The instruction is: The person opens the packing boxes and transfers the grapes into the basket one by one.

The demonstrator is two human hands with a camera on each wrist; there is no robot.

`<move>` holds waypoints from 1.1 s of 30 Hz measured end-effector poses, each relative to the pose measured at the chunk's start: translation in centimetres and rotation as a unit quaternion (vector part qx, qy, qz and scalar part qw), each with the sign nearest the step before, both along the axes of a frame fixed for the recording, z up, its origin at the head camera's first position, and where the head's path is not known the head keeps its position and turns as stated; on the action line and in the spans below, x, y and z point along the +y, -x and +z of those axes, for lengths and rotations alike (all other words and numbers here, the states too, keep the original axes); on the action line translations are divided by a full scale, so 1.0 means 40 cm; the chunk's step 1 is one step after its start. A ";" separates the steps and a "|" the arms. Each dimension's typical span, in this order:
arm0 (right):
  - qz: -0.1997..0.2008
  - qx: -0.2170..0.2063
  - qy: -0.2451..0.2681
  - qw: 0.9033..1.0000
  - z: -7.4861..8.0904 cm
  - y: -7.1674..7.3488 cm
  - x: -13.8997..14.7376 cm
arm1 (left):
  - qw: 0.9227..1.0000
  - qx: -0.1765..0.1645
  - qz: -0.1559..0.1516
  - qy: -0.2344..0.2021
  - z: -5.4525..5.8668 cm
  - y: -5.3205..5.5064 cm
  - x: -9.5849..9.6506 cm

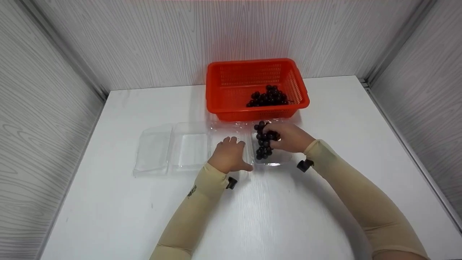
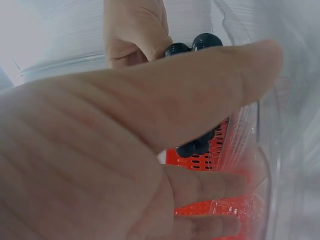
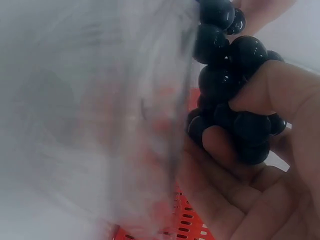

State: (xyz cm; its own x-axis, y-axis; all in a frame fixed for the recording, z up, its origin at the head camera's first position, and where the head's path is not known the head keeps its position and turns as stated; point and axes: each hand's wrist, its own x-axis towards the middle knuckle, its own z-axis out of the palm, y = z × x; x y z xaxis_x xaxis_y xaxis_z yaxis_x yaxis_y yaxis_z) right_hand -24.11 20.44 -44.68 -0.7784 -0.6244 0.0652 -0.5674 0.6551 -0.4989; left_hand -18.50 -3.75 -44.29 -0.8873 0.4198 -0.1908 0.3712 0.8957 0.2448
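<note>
A bunch of dark grapes [image 1: 264, 143] is held in my right hand [image 1: 288, 137], its thumb and fingers curled round the berries in the right wrist view. The bunch is over the right-hand half of a clear plastic box [image 1: 279, 159]; whether it touches the bottom cannot be told. My left hand [image 1: 228, 155] lies over the box's other half, fingers spread and thumb pointing right, holding nothing. In the left wrist view the left thumb [image 2: 215, 75] crosses in front of the grapes [image 2: 206, 41] and hides part of them.
Behind the boxes stands a red basket [image 1: 231, 115] with more dark grapes [image 1: 269, 97] in its right side. Another open clear plastic box [image 1: 153, 150] lies to the left on the white table [image 1: 252, 224]. Pale wood-grain panels [image 1: 144, 43] bound the back and sides.
</note>
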 end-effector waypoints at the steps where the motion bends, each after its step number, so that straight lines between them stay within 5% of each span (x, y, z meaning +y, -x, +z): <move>1: -0.001 0.000 0.004 1.000 0.001 0.000 0.001 | 1.000 -0.001 0.000 -0.002 0.000 -0.001 0.000; 25: -0.032 -0.013 0.086 0.996 0.019 -0.012 0.036 | 1.000 0.002 -0.002 -0.009 -0.006 0.003 0.002; 33: -0.038 0.047 0.109 0.992 0.032 -0.015 0.042 | 1.000 0.005 -0.010 -0.014 -0.003 0.000 -0.001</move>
